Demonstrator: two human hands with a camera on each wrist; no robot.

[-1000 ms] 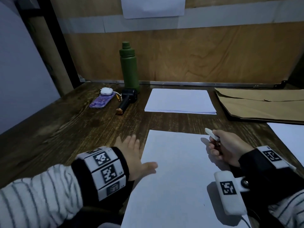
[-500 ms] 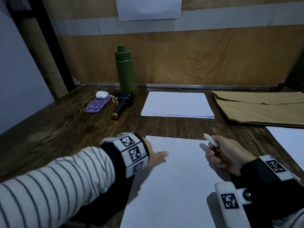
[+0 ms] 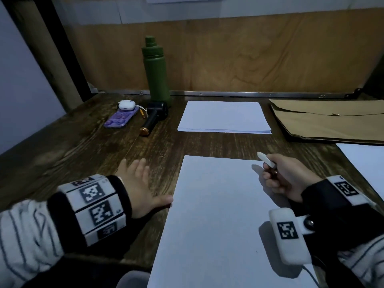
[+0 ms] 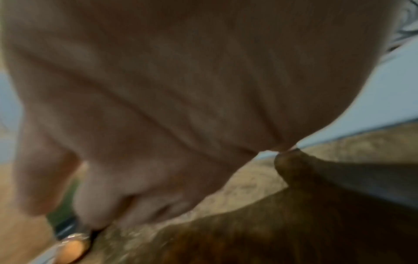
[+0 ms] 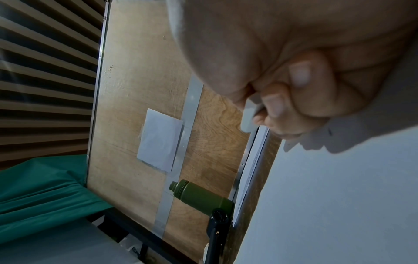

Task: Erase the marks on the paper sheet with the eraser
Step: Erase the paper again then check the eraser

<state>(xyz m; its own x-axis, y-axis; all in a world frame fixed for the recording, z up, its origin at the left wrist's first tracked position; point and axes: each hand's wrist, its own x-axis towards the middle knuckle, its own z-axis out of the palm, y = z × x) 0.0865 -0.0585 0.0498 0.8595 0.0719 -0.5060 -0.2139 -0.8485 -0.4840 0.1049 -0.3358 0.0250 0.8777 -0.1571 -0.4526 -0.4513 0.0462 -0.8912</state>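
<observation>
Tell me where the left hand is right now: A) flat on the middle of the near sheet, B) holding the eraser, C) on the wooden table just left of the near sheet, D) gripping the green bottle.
C: the left hand lies open on the table, thumb at the left edge of the paper sheet.

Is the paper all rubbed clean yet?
Not sure. The paper sheet looks mostly blank, with one tiny dark speck near its lower right. The right hand grips the eraser, lifted off the sheet. The left hand rests flat beside it. No rubbing yet.
</observation>
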